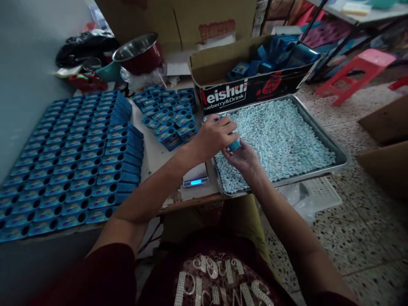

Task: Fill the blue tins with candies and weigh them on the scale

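Note:
Over the left edge of a metal tray point(341, 158) full of small pale-blue pieces point(280, 136), my two hands meet at a small blue packet point(234, 145). My left hand point(216, 138) curls over it from above, fingers bent round its upper part. Beneath it my right hand point(244, 159) is palm up, with the packet's lower end against its fingers. The packet is partly hidden by my fingers. A small scale point(195, 177) with a lit display lies below my left wrist.
Rows of blue packets point(70, 170) cover the table's left side, with a looser group point(168, 114) behind the scale. A cardboard box point(223, 95) of blue packets stands behind the tray. A red pot point(143, 59) sits at the back; a pink stool point(360, 72) is at right.

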Tool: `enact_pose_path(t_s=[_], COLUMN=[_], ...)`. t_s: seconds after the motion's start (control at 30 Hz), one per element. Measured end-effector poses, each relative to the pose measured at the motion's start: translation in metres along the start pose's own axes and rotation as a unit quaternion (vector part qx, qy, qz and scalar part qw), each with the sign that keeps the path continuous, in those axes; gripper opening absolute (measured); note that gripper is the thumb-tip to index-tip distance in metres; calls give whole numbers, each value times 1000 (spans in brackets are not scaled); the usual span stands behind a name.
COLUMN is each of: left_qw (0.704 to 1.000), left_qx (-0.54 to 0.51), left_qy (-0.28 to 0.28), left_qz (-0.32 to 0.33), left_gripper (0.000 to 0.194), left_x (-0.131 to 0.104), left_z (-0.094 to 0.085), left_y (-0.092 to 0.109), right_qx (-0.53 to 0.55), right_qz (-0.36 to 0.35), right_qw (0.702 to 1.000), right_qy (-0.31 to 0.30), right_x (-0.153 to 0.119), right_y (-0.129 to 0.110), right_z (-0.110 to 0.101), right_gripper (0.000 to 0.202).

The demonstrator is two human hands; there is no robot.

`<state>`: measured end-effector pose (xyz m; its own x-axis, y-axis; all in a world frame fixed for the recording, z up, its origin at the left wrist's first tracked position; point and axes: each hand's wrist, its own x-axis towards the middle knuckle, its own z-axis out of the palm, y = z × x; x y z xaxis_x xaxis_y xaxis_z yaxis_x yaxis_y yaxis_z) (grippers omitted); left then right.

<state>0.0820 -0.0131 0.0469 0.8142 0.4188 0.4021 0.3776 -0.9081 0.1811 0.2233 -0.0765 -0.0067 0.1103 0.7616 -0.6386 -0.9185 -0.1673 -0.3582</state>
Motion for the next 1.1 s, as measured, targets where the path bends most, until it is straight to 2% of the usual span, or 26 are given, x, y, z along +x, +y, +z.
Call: enact_pose_path(t_s=[0.2,0.4,0.53,0.63,0.77,0.87,0.93,1.03,1.1], left_qw=[998,991,976,945,872,829,801,773,777], left_qx=[-14,14,-19,-113,-238,-332,-391,-436,-431], left_qy=[45,89,128,172,228,242,243,230,216], left_qz=[-49,-98,-172,-253,-362,-380,-384,-399,-405], left_gripper=[31,38,30,23,44,51,53,55,55], left_x=[-7,-27,-35,-47,-87,-130,-155,-180,-187], left_z=[13,40,50,52,57,61,63,66,66], left_y=[-4,-10,-13,-17,-24,-26,-26,-24,-23], right_qx=[46,44,56,21,-80,-167,-231,-334,-396], right_qz=[3,11,22,31,33,18,3,-79,-155], right_qw=[999,999,998,998,989,974,961,931,898], right_qy=[19,23,-13,-51,-119,-153,-153,-123,-113], right_x=[4,15,29,42,55,55,52,44,36], right_y=[-11,-8,-6,-9,-20,-31,-39,-50,-56], right_z=[-3,-7,-16,-29,-51,-64,-67,-64,-59], right_gripper=[32,27,25,18,13,11,24,40,45])
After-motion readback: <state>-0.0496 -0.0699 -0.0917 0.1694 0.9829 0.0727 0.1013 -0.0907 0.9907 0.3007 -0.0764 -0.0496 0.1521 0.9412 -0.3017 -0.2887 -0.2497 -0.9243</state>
